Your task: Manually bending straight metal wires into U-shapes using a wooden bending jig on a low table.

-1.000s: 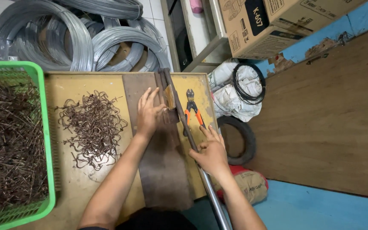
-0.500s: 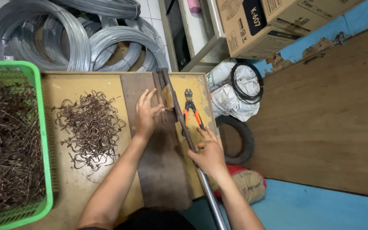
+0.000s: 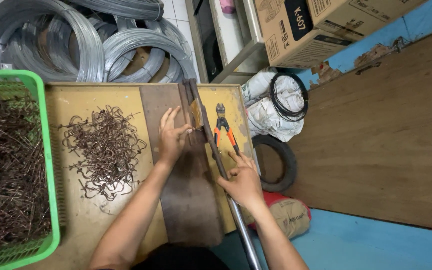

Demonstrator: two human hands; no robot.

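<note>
Lever bar (image 3: 215, 150): one long, dark metal bar lying on the yellow workbench (image 3: 71, 100). Its long axis runs from the far edge of the bench, near the wire coils, toward the person, slanting slightly to the person's right. The near end continues as a grey steel tube (image 3: 243, 232) that passes beyond the bench edge. The bar lies along the right edge of one dark rusted steel plate (image 3: 188, 200), which covers the middle strip of the bench.

Left hand (image 3: 171, 137): palm down on the plate, fingers extended toward the far end, fingertips pinched on a small piece at the bar; the piece itself is too small to identify. Right hand (image 3: 243, 180): resting on the bar where bar meets tube, fingers spread and pointing away from the person; whether it clasps the bar cannot be told. The two hands are apart, one on each side of the bar.

One pair of orange-handled cutters (image 3: 224, 129) lies just right of the bar, jaws pointing to the far edge, parallel to the bar. One loose heap of bent brown wire hooks (image 3: 106, 147) lies left of the plate; the pieces are too many to count. One green plastic basket (image 3: 43, 155) at the far left holds more brown wire pieces. Several coils of grey wire (image 3: 76, 40) stand beyond the bench.
</note>
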